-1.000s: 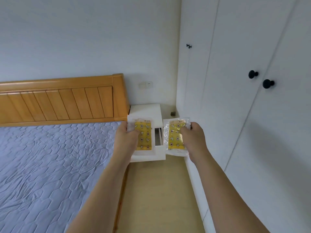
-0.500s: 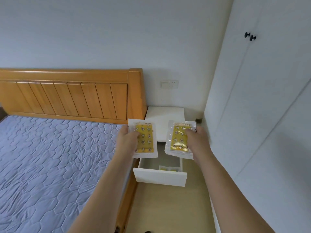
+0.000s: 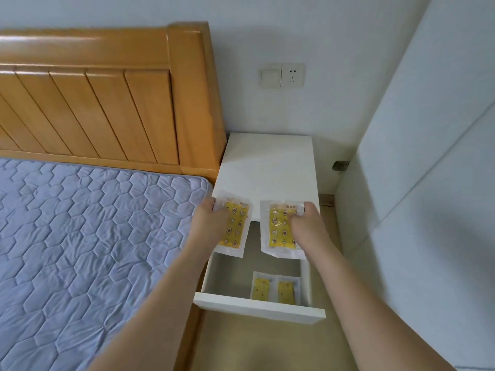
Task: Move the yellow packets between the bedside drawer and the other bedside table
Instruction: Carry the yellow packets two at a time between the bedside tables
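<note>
My left hand (image 3: 211, 223) grips a yellow packet (image 3: 237, 228) in clear wrap by its left edge. My right hand (image 3: 308, 226) grips a second yellow packet (image 3: 278, 231) by its right edge. Both packets hang above the back of the open white drawer (image 3: 257, 306), in front of the white bedside table (image 3: 267, 167). Two more yellow packets (image 3: 273, 290) lie side by side in the drawer's front right corner.
A bed with a grey-blue quilted mattress (image 3: 80, 236) and an orange wooden headboard (image 3: 107, 103) stands on the left. White wardrobe doors (image 3: 428, 183) close off the right. A switch and socket (image 3: 281, 75) sit on the wall above the table. Wooden floor shows below the drawer.
I have come closer and the view has tilted down. Both hands, each holding its packet, have lowered over the open drawer, whose inside and two packets now show.
</note>
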